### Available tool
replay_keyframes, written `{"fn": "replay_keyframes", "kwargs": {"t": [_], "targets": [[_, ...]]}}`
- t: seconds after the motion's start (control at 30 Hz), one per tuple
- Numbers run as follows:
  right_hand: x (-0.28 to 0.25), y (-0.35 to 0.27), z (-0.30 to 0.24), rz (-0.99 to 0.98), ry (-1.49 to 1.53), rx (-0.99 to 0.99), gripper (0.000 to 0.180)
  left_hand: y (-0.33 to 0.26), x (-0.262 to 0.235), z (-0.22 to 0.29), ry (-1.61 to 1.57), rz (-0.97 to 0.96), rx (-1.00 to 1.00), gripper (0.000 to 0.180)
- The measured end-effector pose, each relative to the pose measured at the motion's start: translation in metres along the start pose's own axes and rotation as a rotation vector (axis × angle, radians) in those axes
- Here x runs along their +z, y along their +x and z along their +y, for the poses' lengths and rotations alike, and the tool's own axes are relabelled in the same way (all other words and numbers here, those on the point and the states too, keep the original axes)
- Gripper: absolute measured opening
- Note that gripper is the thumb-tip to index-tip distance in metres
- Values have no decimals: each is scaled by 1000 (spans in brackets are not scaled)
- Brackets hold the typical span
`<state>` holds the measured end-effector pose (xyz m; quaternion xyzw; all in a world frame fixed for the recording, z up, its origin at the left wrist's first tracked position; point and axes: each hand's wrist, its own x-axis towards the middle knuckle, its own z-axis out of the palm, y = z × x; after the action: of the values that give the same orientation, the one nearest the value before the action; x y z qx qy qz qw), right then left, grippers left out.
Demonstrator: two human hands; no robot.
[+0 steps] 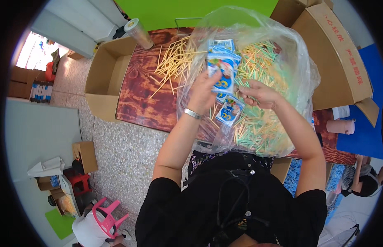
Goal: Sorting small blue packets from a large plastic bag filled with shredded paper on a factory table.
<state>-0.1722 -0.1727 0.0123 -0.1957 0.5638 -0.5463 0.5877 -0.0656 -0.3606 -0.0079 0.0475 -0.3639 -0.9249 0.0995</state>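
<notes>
My left hand (pixel 204 91) is closed on a small blue-and-white packet (pixel 225 61), its thumb lying across the front. Close to its right, my right hand (pixel 260 94) pinches a few short pale green sticks (pixel 242 83) beside the packet. Both hands are over a large clear plastic bag (pixel 302 51), spread open on the table. Many thin green and orange sticks (pixel 261 55) fill the bag's right side. Another blue-and-white packet (pixel 230 111) lies under my hands, and one more (pixel 221 44) shows above the held one.
Loose yellow sticks (pixel 175 61) lie on the reddish-brown table (pixel 138 96), left of the bag. A cylindrical container (pixel 138 33) stands at the far left, near a cardboard box (pixel 107 74). A large carton (pixel 337 61) and a pink bottle (pixel 340 126) are at right. Other people sit at the lower corners.
</notes>
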Motion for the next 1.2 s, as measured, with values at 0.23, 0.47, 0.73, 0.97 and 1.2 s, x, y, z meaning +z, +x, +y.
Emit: {"fn": "replay_keyframes", "kwargs": {"t": [0.23, 0.47, 0.73, 0.97, 1.2], "targets": [[64, 85, 1, -287, -1963, 80, 25, -22, -30, 34, 98, 200, 208, 18], [125, 116, 47, -224, -2353, 369, 23, -29, -36, 29, 122, 190, 220, 20], [121, 118, 54, 4, -2396, 340, 20, -37, -45, 36, 259, 211, 242, 20], [134, 116, 60, -74, -2323, 213, 16, -45, -52, 35, 275, 244, 238, 19], [71, 116, 24, 2, -1910, -194, 31, -46, -53, 40, 315, 254, 242, 18]]}}
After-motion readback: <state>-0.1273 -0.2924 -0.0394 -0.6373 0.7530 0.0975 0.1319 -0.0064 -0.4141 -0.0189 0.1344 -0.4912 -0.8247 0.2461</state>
